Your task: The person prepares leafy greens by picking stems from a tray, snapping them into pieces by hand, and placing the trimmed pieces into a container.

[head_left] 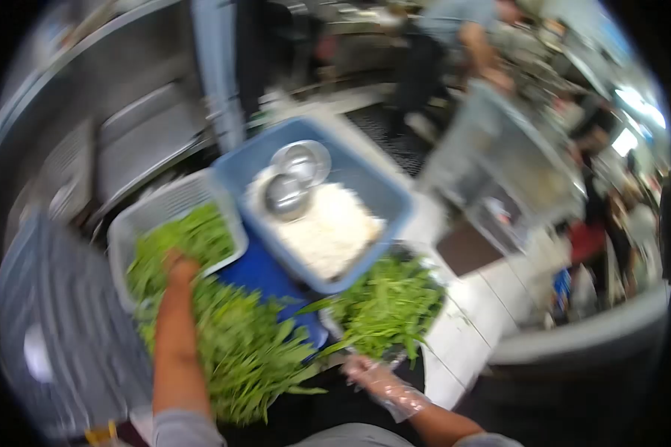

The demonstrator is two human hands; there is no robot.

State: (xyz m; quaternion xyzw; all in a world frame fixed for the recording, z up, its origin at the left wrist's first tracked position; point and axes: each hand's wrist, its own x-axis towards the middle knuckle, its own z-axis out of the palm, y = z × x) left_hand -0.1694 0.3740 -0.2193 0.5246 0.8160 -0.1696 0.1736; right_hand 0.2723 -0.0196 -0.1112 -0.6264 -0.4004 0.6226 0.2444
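Observation:
My left hand [180, 267] reaches into a white perforated basket [119, 246] and rests on leafy greens [201, 235]; its fingers are buried or blurred. A big heap of long-leaved greens [253, 343] lies beside my left forearm, over a blue surface [257, 272]. On my right hand [376, 378] is a clear plastic glove. That hand is at the near rim of a tray of cut green stems and leaves [384, 305], its fingers bent at the edge. Whether it grips the rim is too blurred to tell.
Behind the greens stands a blue-grey tub [384, 190] with white food and two metal bowls [287, 195]. Metal sinks [142, 134] are at the left, near a grey ribbed bin [60, 313]. A person [462, 30] bends over a translucent crate [499, 149]; more people are at the far right.

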